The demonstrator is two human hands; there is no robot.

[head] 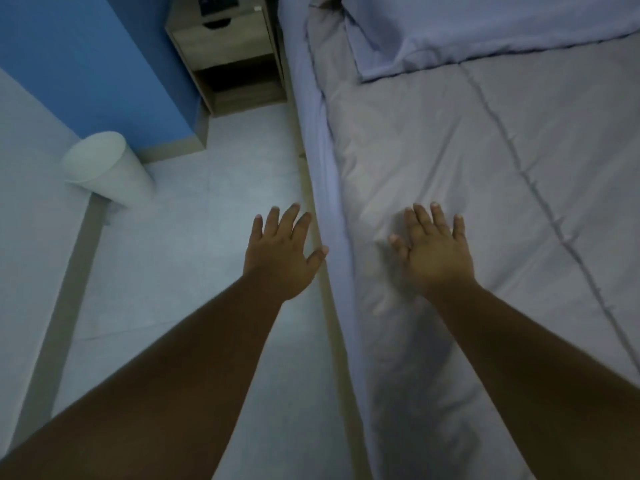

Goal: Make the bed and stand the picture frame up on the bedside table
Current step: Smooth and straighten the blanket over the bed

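We are looking down on the bed [502, 202], its grey comforter [433, 161] lying flat up to the pillow [467, 32]. The bedside table [225, 46] is standing beside the bed's head corner, something dark and unclear on top. Our right hand [434, 252], fingers spread, is resting near the comforter's left edge; our left hand [282, 252], fingers apart, is hovering over the floor [194, 237].

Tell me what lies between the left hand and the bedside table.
In the head view, only bare pale floor separates the left hand from the bedside table; the bed's hanging sheet edge runs alongside.
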